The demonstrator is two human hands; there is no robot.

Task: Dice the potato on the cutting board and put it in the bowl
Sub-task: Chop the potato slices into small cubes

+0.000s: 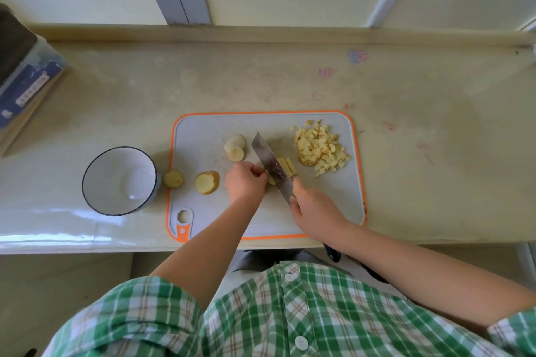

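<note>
While the bowl point(87, 174) at left holds no potato, the task appears roughly half done. A box point(27, 81) at far left carries a blue label whose writing is too blurred to read. Between bowl and board point(200, 130) an end piece point(173, 179) lies on the counter point(116, 90), just off the board's edge. On the board, from left: an uncut chunk point(206, 182); a few slices point(235, 148) leaning on one another; the left hand point(246, 182), fingers curled, holding a small piece steady against the knife point(271, 164); strips point(288, 166) just beyond the blade; the right hand point(314, 211), wrapped round the handle; a heap of dice point(319, 148) at the far right corner. By this view, the held piece, strips, slices, chunk and end piece are yet to be diced, and all dice are yet to go into the bowl. Faint pink and blue marks point(358, 55) on the counter are illegible; no brand is visible.
</note>
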